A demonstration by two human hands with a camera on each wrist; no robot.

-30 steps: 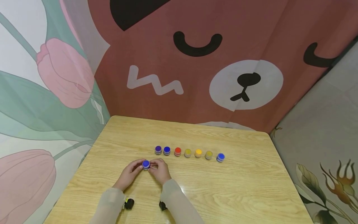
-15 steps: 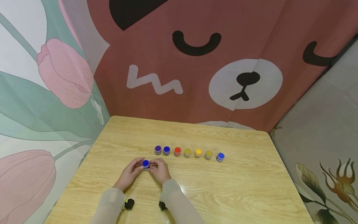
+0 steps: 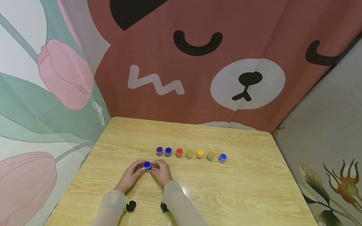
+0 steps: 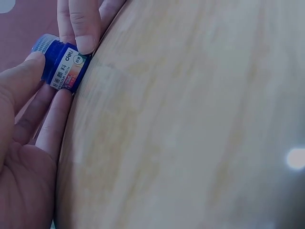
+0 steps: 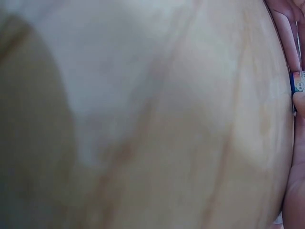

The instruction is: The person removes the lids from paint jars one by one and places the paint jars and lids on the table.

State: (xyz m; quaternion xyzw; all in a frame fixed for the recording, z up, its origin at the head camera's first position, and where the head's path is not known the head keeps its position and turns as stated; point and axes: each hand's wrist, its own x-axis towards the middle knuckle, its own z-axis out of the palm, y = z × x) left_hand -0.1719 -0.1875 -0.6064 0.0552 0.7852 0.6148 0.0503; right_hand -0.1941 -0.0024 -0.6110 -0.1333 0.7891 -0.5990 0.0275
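Between both hands, near the left-middle of the table, is a small blue paint jar [image 3: 147, 165] with a round blue lid. My left hand [image 3: 131, 176] holds it from the left, thumb on one side and fingers on the other. From the right, the thumb and fingers of my right hand [image 3: 162, 174] pinch it too. The left wrist view shows the paint jar [image 4: 66, 67] lying tilted, its printed label facing the camera. At the right edge of the right wrist view, only a sliver of the label shows beside the fingertips.
Behind the hands, several small paint jars stand in a row: purple [image 3: 159, 151], dark blue [image 3: 168, 152], red [image 3: 179, 153], dull yellow, orange-yellow [image 3: 200, 153] and lighter blue [image 3: 222, 158]. The wooden table [image 3: 240, 188] meets a printed bear curtain [image 3: 158, 106] at its far edge.
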